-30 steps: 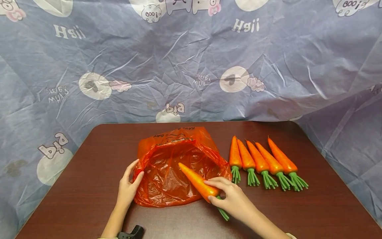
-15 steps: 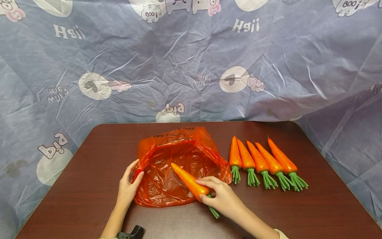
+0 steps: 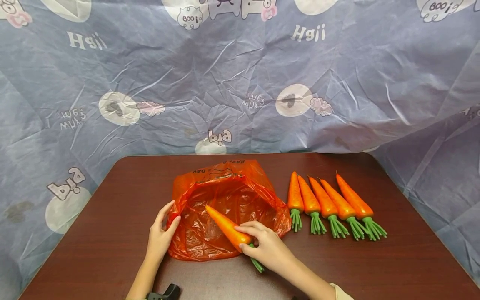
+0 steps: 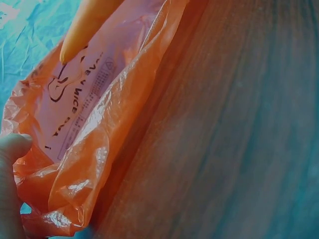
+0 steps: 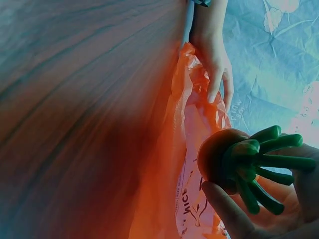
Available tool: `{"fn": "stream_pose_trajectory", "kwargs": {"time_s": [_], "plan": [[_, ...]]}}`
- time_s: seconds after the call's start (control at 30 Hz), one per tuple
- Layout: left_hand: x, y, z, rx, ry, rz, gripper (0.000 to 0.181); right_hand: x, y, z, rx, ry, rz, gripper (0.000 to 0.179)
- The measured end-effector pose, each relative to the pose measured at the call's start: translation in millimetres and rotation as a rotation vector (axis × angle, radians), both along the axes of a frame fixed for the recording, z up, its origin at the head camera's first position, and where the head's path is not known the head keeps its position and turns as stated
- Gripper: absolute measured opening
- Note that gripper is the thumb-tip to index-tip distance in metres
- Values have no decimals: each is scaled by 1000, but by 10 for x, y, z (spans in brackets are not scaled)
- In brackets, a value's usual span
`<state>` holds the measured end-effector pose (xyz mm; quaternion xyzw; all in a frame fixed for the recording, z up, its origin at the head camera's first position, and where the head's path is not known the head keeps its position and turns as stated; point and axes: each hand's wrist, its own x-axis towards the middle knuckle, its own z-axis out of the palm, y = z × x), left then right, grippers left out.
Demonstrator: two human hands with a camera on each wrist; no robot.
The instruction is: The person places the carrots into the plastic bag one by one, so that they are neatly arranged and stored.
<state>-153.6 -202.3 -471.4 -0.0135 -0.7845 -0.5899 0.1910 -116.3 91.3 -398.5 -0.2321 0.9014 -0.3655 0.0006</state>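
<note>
a blue-grey printed cloth, creased and patterned with cartoon faces and lettering, hangs across the far side and both flanks. below it spreads a dark red-brown wood-grain table. near the table's middle lies an orange-red plastic bag, its wide mouth facing the near side; dark print, including the word "nice", shows on its film.

to the right of the bag is a row of five orange carrots, side by side, tips toward the far side and green tops toward the near side. the leftmost is just beside the bag's right edge, and the rightmost leans with its tip to the left.

another orange carrot is at the bag's mouth, its tip pointing far and left, over the opening; its green top sticks out on the near right. whether it touches the film i cannot tell. the right hand holds it by the thick end, thumb on the near side and fingers on the far side. the left hand holds the bag's left rim between thumb and fingers. a cream cuff shows at the right forearm, and a black wrist device at the left.
</note>
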Motion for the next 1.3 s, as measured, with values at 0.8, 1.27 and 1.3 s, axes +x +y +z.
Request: {"fn": "stream_pose_trajectory", "kwargs": {"time_s": [0.8, 1.27, 1.3], "plan": [[-1, 1, 11, -22, -6, 6, 51, -235, -455, -159, -103, -60, -27, 37], [2, 5, 19, -19, -17, 2, 50, -418, -721, -242, -154, -91, -86, 37], [9, 11, 12, -19, -20, 3, 50, -426, -737, -251, -154, -94, -92, 37]]}}
